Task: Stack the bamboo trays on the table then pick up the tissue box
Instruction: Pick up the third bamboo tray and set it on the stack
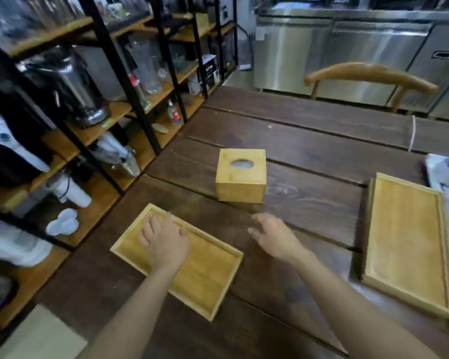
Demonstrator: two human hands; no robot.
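Bamboo is under my left hand [163,242]: it lies flat, fingers spread, on the floor of the near tray [208,278], gripping nothing. My right hand [275,238] hovers open and empty just off that tray's right rim, fingers loosely curled. The second tray [407,244] sits well out to the right of my right hand, and the tissue box [241,177] stands upright just beyond both hands on the dark wooden table [309,151]. I judge stacking has not begun. To do it well, I'd pinch the near tray by both long rims, lift it level, align corners over the far one, and lower it squarely.
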